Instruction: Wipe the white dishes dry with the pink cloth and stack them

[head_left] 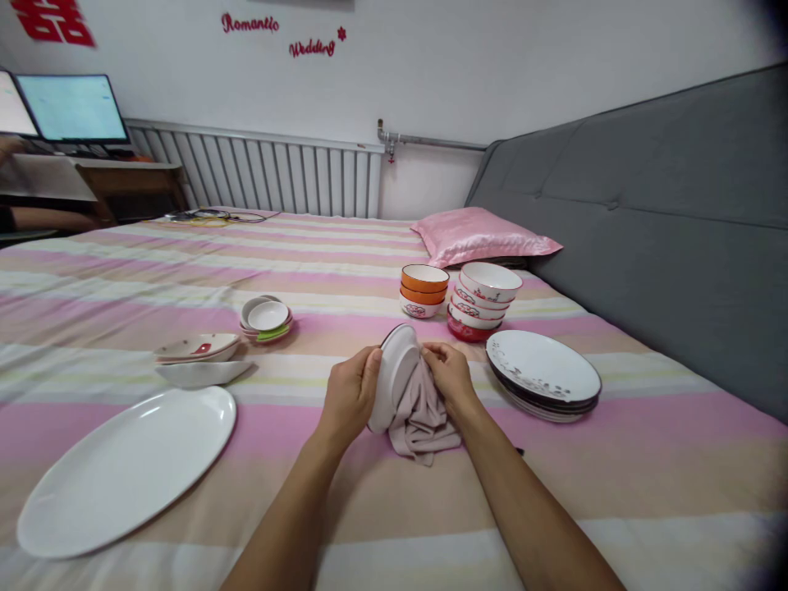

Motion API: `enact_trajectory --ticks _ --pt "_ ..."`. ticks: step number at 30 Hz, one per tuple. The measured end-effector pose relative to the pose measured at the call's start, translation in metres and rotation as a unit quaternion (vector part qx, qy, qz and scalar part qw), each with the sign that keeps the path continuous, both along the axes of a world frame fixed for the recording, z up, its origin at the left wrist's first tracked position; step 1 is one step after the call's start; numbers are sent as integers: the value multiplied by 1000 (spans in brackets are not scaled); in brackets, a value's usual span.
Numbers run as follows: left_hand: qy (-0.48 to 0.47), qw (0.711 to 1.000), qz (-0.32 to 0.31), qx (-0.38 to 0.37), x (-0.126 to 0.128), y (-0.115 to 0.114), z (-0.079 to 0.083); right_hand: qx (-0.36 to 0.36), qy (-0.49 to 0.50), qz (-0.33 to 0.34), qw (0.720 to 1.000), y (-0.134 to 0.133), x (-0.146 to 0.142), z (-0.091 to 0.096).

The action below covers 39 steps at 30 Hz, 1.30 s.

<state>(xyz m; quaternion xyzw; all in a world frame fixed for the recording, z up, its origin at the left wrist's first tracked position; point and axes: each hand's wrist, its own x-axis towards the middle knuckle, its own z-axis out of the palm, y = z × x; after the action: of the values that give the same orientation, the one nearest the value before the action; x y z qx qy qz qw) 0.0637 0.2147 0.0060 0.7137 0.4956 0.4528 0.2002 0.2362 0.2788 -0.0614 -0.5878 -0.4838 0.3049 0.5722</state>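
Note:
My left hand grips the rim of a white plate, thumb on the near side. The plate is tilted up on edge, its underside with a foot ring turned to the right. My right hand pinches a pale pinkish-grey cloth against that underside. The cloth's lower part hangs in folds down to the bedspread. Just right of my right hand lies a stack of plates; the top one is white with a grey floral print and a dark rim.
Stacked bowls and orange-topped bowls stand beyond my hands. At left are small dishes, boat-shaped dishes and a large oval platter. A pink pillow rests by the grey headboard. Someone's arm shows at the desk.

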Motion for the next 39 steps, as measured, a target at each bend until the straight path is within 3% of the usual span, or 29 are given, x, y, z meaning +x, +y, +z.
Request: enact_trajectory --ticks 4,9,16,23,28,32,39 --pt "6 1000 -3 6 -1 1 0 97 8 29 995 -10 -7 18" --pt "12 1000 5 3 -4 4 0 186 -70 72 977 -31 -19 45" --pt "8 1000 2 6 -9 7 1 272 -174 193 926 -51 -29 62" --pt "10 1000 17 11 -12 8 -3 271 -240 332 871 -61 -33 64" --pt "-1 1000 20 10 -12 8 -4 243 -280 385 845 -65 -36 63" --pt "2 1000 15 13 -11 9 -4 261 -267 357 856 -63 -35 64" --pt "-3 1000 -13 12 -11 8 -1 267 -200 257 907 -58 -27 70"
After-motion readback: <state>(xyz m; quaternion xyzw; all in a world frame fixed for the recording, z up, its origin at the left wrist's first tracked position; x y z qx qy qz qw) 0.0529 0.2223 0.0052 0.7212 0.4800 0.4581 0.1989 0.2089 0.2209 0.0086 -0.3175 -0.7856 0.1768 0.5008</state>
